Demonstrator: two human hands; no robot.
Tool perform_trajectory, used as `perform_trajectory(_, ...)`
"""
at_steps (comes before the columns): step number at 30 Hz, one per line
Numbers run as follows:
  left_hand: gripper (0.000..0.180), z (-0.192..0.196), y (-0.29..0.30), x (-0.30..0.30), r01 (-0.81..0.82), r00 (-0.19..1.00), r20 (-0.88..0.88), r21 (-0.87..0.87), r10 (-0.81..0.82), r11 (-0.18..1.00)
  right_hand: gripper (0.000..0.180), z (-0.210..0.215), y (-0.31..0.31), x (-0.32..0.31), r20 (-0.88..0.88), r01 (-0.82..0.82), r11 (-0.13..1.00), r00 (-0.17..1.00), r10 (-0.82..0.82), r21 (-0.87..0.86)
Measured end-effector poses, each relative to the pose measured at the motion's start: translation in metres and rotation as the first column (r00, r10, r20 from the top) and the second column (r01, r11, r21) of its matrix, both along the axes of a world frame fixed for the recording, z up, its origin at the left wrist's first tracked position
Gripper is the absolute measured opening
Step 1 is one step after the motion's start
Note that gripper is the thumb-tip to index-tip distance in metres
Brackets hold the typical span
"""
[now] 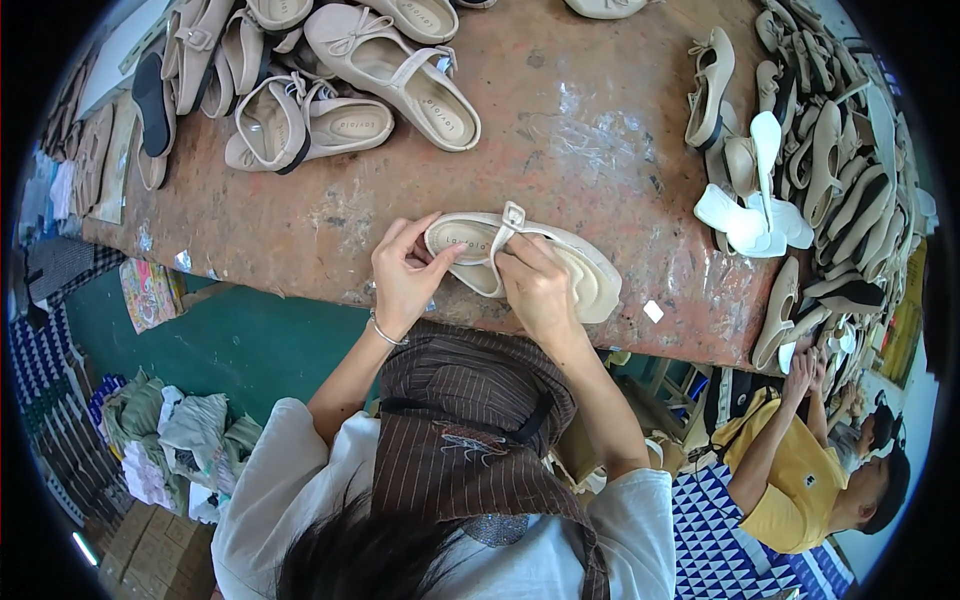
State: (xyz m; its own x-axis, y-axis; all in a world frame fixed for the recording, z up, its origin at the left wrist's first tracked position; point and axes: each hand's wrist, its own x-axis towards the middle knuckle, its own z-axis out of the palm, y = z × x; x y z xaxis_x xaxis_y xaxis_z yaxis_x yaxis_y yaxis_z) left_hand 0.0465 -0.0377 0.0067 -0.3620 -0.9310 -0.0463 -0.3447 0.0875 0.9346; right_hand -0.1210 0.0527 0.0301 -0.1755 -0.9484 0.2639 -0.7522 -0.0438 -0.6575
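Observation:
A beige flat shoe (592, 278) lies on the table's near edge in front of me, heel to the left and toe to the right. A strap with a square buckle (513, 214) crosses its opening. My left hand (405, 272) is closed around the heel end, its thumb pressed on the insole and the other fingers along the rim. Pinched together beside the strap, the fingers of my right hand (540, 288) hold the middle of the shoe; the fingertips are partly hidden.
The worn brown table (600, 160) carries piled beige shoes (385, 75) at the far left and more shoes (850, 200) along the right. White shoe-shaped sheets (750, 215) lie at the right, with a small white tag (653, 311) nearer. A co-worker in a yellow shirt (785, 475) works at the right.

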Motion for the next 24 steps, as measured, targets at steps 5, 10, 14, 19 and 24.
perform_trajectory(5, 0.034, -0.008, -0.003, -0.003, -0.065, 0.997, -0.036, 0.07, 0.068, 0.995, 0.022, 0.001, -0.002, 0.002, -0.142, -0.053, 0.999, 0.989, 0.051, -0.009)
perform_trajectory(10, 0.012, -0.006, -0.01, -0.009, -0.12, 0.992, -0.006, 0.136, 0.122, 0.983, 0.043, -0.006, 0.002, -0.009, -0.208, -0.311, 0.947, 0.924, 0.322, 0.086)
perform_trajectory(14, 0.005, -0.006, -0.012, -0.01, -0.107, 0.994, 0.018, 0.138, 0.106, 0.985, 0.073, 0.001, -0.009, -0.018, -0.125, -0.451, 0.819, 0.845, 0.52, 0.356)
perform_trajectory(19, 0.003, -0.002, -0.019, -0.009, -0.07, 0.995, 0.08, 0.113, 0.061, 0.991, 0.057, 0.029, 0.002, -0.006, -0.231, -0.265, 0.885, 0.9, 0.369, 0.382)
perform_trajectory(24, 0.005, 0.009, -0.017, -0.013, -0.009, 0.986, 0.169, 0.044, 0.002, 0.999, 0.033, 0.025, 0.011, 0.004, -0.406, -0.019, 0.957, 0.903, 0.14, 0.289)
